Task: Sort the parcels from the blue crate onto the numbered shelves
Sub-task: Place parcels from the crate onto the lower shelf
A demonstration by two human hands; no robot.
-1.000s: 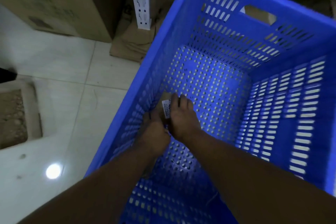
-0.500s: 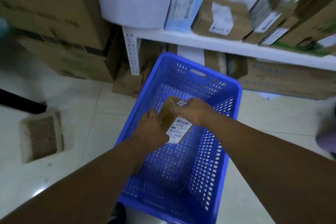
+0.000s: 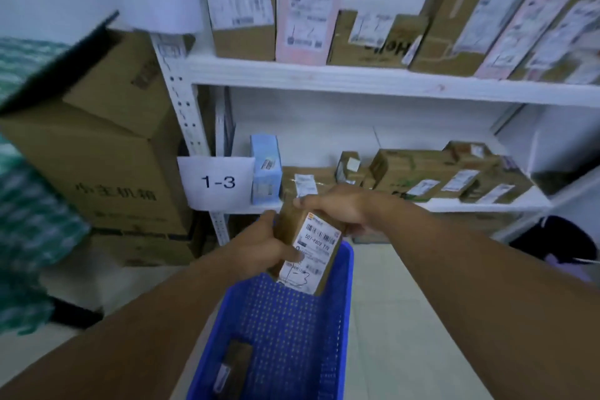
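I hold a small brown cardboard parcel [image 3: 305, 247] with a white barcode label above the blue crate [image 3: 285, 334]. My left hand [image 3: 263, 250] grips its left side, thumb on the label. My right hand [image 3: 337, 208] grips its top end from the right. A second small brown parcel [image 3: 232, 370] lies on the crate floor at the near left. Behind stands a white shelf [image 3: 389, 83] with a paper sign reading 1-3 [image 3: 217, 182] on its left post.
Several labelled parcels stand on the upper shelf and on the lower shelf board [image 3: 454, 203]. Big cardboard boxes [image 3: 107, 153] are stacked on the floor at left. A dark bag [image 3: 558, 240] sits at right. Pale floor tiles [image 3: 406, 318] lie right of the crate.
Both hands lifted the parcel from the crate floor up above the crate. My view rose from the crate to the shelves; a second parcel in the crate came into sight.
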